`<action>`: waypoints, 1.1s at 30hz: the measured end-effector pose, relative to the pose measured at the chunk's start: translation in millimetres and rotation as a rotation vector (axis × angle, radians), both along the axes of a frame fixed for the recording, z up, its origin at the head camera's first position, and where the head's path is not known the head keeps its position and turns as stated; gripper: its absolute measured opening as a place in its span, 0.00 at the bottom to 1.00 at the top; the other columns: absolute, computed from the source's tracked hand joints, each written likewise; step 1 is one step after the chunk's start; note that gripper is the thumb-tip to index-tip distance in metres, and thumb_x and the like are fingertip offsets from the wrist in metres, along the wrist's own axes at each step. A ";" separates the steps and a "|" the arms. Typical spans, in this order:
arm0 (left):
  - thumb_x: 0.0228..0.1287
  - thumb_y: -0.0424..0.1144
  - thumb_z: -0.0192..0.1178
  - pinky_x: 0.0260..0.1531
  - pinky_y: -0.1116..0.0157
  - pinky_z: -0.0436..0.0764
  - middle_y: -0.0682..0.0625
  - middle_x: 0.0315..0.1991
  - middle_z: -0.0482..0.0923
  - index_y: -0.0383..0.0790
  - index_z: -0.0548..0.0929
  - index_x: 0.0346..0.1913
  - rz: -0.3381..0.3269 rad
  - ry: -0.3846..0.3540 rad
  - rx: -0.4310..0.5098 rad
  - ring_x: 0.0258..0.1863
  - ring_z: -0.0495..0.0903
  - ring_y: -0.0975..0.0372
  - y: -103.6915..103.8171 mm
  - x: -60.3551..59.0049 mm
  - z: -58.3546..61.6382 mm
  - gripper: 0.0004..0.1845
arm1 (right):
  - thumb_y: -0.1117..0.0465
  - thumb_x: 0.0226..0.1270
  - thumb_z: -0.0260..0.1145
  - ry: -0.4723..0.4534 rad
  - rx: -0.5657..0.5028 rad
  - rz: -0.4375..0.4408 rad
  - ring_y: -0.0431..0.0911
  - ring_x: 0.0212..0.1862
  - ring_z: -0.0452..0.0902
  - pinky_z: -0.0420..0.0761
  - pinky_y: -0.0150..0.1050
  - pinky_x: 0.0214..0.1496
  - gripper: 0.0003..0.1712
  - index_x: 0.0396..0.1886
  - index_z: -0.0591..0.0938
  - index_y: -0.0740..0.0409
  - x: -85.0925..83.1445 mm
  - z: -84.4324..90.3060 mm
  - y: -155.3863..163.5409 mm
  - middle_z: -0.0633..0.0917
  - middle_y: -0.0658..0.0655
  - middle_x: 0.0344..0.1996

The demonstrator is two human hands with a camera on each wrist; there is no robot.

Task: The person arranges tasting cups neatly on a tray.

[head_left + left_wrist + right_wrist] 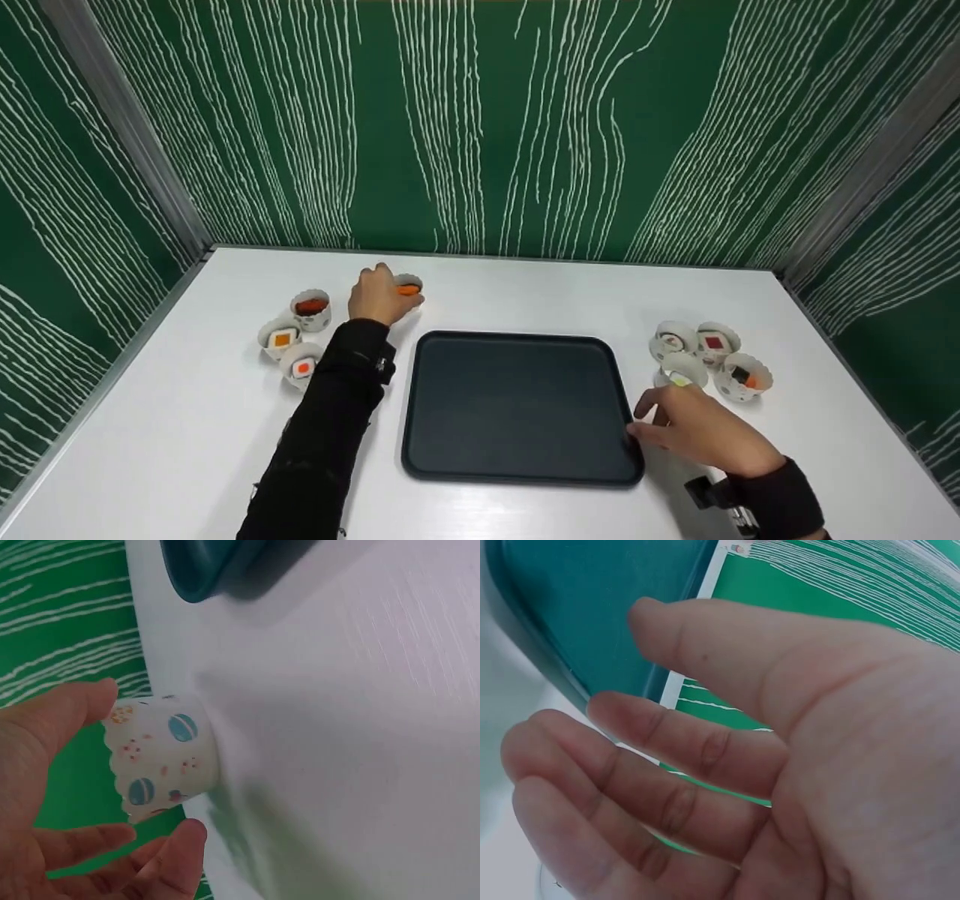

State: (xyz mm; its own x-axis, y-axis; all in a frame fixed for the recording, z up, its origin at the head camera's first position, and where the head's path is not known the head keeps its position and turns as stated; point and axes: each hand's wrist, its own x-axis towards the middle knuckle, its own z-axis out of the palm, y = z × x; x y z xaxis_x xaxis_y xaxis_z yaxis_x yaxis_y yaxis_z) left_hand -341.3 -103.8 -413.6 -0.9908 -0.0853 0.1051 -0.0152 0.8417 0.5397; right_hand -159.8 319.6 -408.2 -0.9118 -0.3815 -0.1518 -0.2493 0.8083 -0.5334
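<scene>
White table (525, 300) inside green walls, dark tray (517, 405) at centre, left hand (379, 295) pinching patterned paper cup (161, 757) behind tray's far-left corner, right hand (694, 431) loose-fingered, empty, at tray's right edge, near four cups (709, 360).

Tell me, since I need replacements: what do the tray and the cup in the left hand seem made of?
The tray looks like dark matte plastic, judging by its moulded rounded rim. The cup looks like thin printed paper with a scalloped edge, like a baking case. The left hand grips it.
</scene>
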 end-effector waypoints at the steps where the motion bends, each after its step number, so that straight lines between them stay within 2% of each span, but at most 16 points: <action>1: 0.65 0.50 0.76 0.58 0.45 0.84 0.29 0.57 0.81 0.26 0.79 0.64 0.001 -0.010 0.004 0.55 0.84 0.38 -0.4 -0.4 -0.2 0.35 | 0.53 0.73 0.73 0.000 0.000 -0.001 0.36 0.26 0.77 0.76 0.33 0.29 0.15 0.45 0.86 0.63 -0.3 0.1 0.1 0.86 0.47 0.25; 6: 0.64 0.48 0.76 0.56 0.46 0.85 0.31 0.53 0.84 0.27 0.83 0.57 0.001 -0.028 0.024 0.52 0.86 0.40 -2.0 -2.1 -3.1 0.29 | 0.53 0.73 0.73 -0.008 0.000 -0.013 0.37 0.27 0.78 0.76 0.34 0.29 0.16 0.45 0.86 0.63 -0.4 0.9 -1.6 0.86 0.48 0.25; 12: 0.65 0.47 0.74 0.58 0.47 0.85 0.30 0.53 0.85 0.27 0.82 0.58 -0.006 -0.033 0.038 0.53 0.87 0.40 -3.3 -4.8 -8.3 0.28 | 0.53 0.73 0.73 -0.003 0.003 -0.012 0.37 0.27 0.78 0.76 0.33 0.30 0.17 0.46 0.87 0.63 0.3 1.0 -3.4 0.87 0.49 0.26; 20: 0.66 0.45 0.73 0.57 0.48 0.85 0.30 0.53 0.86 0.27 0.82 0.57 -0.010 -0.019 0.070 0.52 0.87 0.40 -2.8 -3.5 -9.3 0.26 | 0.53 0.74 0.73 -0.004 0.004 -0.004 0.36 0.27 0.78 0.77 0.34 0.30 0.17 0.48 0.86 0.63 -0.4 3.1 -3.0 0.87 0.49 0.26; 28: 0.66 0.45 0.71 0.52 0.48 0.86 0.30 0.50 0.86 0.27 0.82 0.54 -0.033 -0.002 0.074 0.48 0.88 0.40 -1.0 -3.8 -10.4 0.24 | 0.53 0.74 0.72 -0.006 -0.012 0.009 0.35 0.26 0.78 0.76 0.33 0.31 0.17 0.49 0.86 0.63 0.6 3.6 -2.4 0.87 0.49 0.26; 33: 0.65 0.45 0.72 0.50 0.49 0.86 0.31 0.48 0.86 0.27 0.82 0.54 -0.047 0.028 0.064 0.46 0.88 0.41 0.3 -1.8 -8.2 0.25 | 0.53 0.75 0.72 0.026 -0.002 0.005 0.34 0.26 0.77 0.76 0.33 0.31 0.18 0.51 0.86 0.63 0.3 3.7 -1.9 0.86 0.48 0.26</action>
